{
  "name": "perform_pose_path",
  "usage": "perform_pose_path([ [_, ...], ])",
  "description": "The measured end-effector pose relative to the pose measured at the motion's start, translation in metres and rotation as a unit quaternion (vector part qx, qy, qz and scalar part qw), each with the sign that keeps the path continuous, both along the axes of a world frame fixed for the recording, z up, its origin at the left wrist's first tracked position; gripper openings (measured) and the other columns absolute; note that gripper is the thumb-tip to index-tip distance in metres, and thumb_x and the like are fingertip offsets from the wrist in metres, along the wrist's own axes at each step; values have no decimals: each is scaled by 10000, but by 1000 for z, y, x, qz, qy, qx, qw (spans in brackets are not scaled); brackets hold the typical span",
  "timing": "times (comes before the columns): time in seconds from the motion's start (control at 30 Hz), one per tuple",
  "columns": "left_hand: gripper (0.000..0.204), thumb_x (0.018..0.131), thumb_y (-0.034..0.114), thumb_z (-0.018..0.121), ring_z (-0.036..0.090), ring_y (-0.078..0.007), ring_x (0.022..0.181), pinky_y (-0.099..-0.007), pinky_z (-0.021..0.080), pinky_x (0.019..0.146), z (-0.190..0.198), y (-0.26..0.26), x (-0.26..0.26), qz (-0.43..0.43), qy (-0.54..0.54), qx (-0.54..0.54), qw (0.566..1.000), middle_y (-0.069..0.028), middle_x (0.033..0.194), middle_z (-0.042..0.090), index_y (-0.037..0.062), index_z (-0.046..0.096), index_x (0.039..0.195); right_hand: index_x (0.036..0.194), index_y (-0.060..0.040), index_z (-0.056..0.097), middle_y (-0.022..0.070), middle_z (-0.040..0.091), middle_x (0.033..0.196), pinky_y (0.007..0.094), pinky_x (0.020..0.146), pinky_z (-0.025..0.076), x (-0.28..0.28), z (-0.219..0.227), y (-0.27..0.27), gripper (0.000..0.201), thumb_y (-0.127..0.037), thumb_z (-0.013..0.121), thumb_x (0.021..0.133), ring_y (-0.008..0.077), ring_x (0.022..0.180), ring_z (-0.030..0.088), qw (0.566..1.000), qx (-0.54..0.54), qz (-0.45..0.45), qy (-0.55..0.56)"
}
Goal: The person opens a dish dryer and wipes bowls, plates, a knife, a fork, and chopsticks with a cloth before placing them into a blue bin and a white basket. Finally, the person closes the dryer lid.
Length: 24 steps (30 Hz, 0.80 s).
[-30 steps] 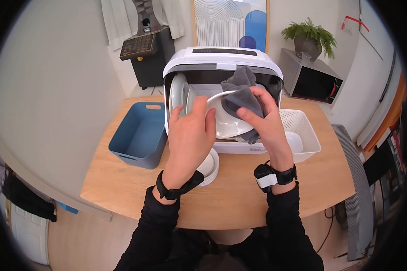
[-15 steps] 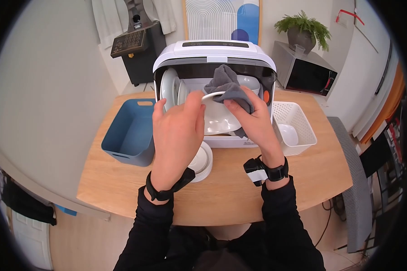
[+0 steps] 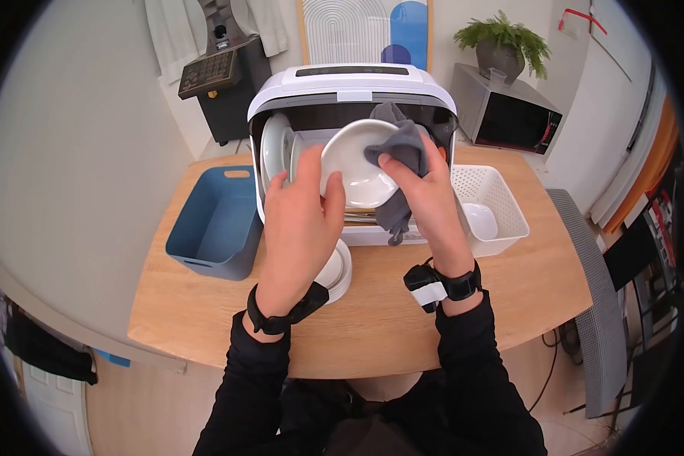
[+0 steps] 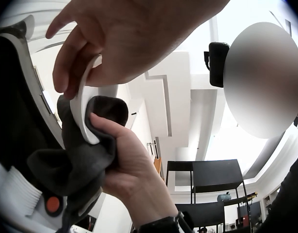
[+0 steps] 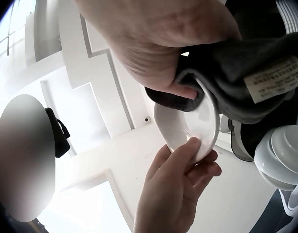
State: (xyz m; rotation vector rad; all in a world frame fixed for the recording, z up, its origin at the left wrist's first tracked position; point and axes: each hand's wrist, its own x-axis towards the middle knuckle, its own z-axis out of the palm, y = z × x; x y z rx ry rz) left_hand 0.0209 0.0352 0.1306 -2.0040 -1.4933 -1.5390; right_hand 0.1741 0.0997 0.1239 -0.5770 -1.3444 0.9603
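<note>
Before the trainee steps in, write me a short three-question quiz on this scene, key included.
1. Choose: what lies between the right hand's thumb and the white bowl? A) a sponge; B) the gray cloth; C) a glove.
2. True or false: in the head view, the blue bin stands left of the white perforated basket.
3. Fill in: the potted plant sits on the ____.

Key: 1. B; 2. true; 3. microwave.
</note>
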Motion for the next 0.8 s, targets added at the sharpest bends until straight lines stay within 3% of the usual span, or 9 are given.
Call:
perform_pose_path([
  [0.1,246,902,41,595,632,-248,690,-425,456,848,-1,0,-12,58,112,6,992,-82,784,658,92,583,1142,1113,-104,659,57,660,1059,285,796,495,5,-5,7,339,-54,705,781,196,918,650,966,182,-102,-154],
  [0.17,267,895,32,608,597,-269,696,-364,469,747,-2,0,-18,78,188,-7,979,-95,815,665,86,593,1156,1084,-152,671,52,649,1060,317,749,510,5,-5,-1,382,-36,706,721,251,900,649,918,250,-172,-255],
  [0.23,261,887,28,612,595,-267,696,-373,458,775,-6,-2,-14,128,249,-5,960,-77,806,670,91,602,1141,1045,-209,684,34,643,1055,376,665,518,-1,-5,-6,440,-17,696,648,304,883,638,864,315,-210,-332],
  [0.37,240,893,48,623,593,-270,694,-372,458,798,-2,6,-17,103,204,89,969,-69,796,667,91,611,1128,1068,-146,667,68,651,1076,329,733,515,-4,-7,-4,374,-35,709,714,278,895,647,904,266,-206,-264],
  [0.43,234,900,65,627,592,-276,697,-365,464,829,6,2,-14,66,93,32,993,-70,792,663,89,612,1132,1083,-111,655,87,653,1085,301,771,507,-7,-9,7,342,-42,711,752,256,906,651,935,231,-215,-164],
  [0.53,222,907,83,633,591,-271,694,-360,468,840,2,5,-9,-25,-26,-32,999,-63,784,657,89,613,1129,1115,-63,631,109,650,1095,294,835,489,-2,-2,5,317,-47,694,805,250,938,641,990,81,-115,-19],
  [0.57,218,909,89,635,591,-267,692,-359,469,837,-1,6,-9,-58,-58,-50,995,-59,782,654,89,614,1126,1117,-68,632,107,647,1087,294,832,490,-1,-2,6,324,-42,694,800,251,941,641,986,109,-118,-50],
  [0.67,200,903,83,638,589,-239,694,-378,454,882,-2,9,-11,56,92,16,994,-51,779,649,94,623,1103,1124,-83,637,104,641,1065,294,824,494,3,-8,9,347,-29,692,787,257,949,638,964,187,-126,-139],
  [0.8,197,905,98,635,611,-222,733,-447,423,954,-2,1,-8,169,288,36,942,-36,795,649,115,623,1102,1079,-163,692,72,636,1043,346,695,520,-2,-5,-9,396,-21,695,709,300,880,644,868,281,-208,-353],
])
